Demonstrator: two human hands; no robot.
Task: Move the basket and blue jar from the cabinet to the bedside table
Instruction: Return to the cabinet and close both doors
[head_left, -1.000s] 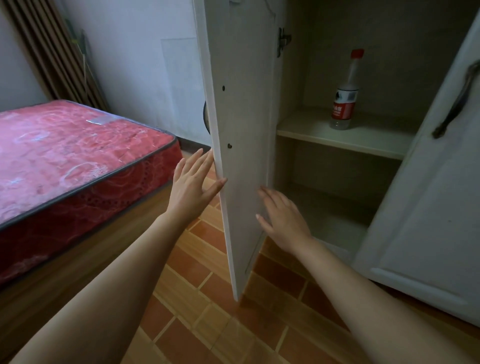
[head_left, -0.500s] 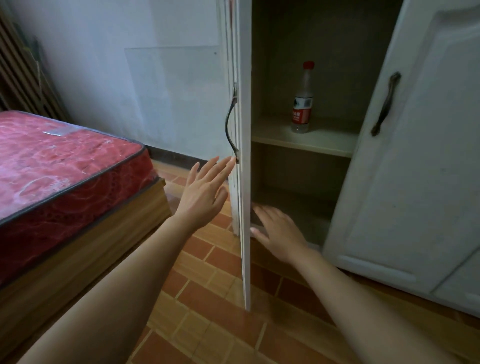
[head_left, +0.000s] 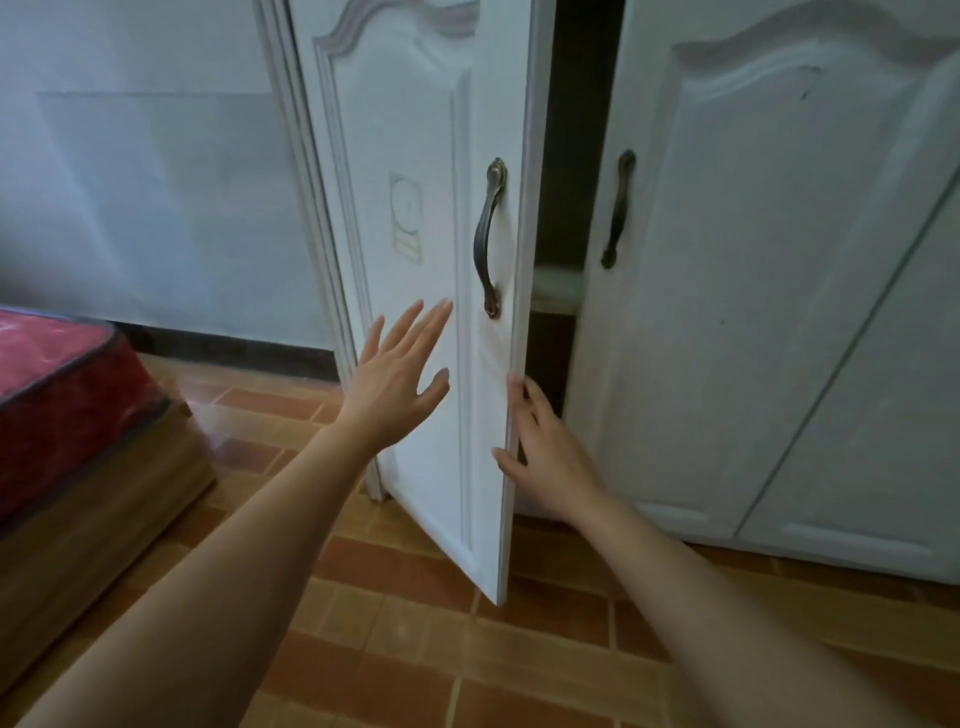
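At twelve o'clock in the view stands the cabinet (head_left: 753, 312), its left door (head_left: 415, 130) ajar by a narrow dark gap. Only a pale shelf (head_left: 556, 286) edge shows through that gap. Neither the basket nor the blue jar is in sight, nor is the bedside table, so where they are cannot be told from here.

The step in hand looks like working this door, most likely pushing it shut, since a flat palm faces its outer panel. To do that well, the push should come low and near the free edge at about one o'clock, below the dark handle (head_left: 488, 239), where the leverage is best. The fingers on the edge must slip out before the door meets the frame, or they will be nipped. If the door is to swing open instead, the edge grip is the one to pull with.

The left hand (head_left: 395, 384), just left of centre, is released: fingers straight and fanned towards one o'clock, palm to the panel. Whether it touches the panel or hangs just off it I cannot tell. The right hand (head_left: 545, 452), at about four o'clock from centre, grasps the door's free edge, thumb on the front face and fingers curled at the edge. Both forearms reach in from six o'clock over the tiled floor (head_left: 519, 649). A red mattress (head_left: 57, 384) lies at nine o'clock, well apart.
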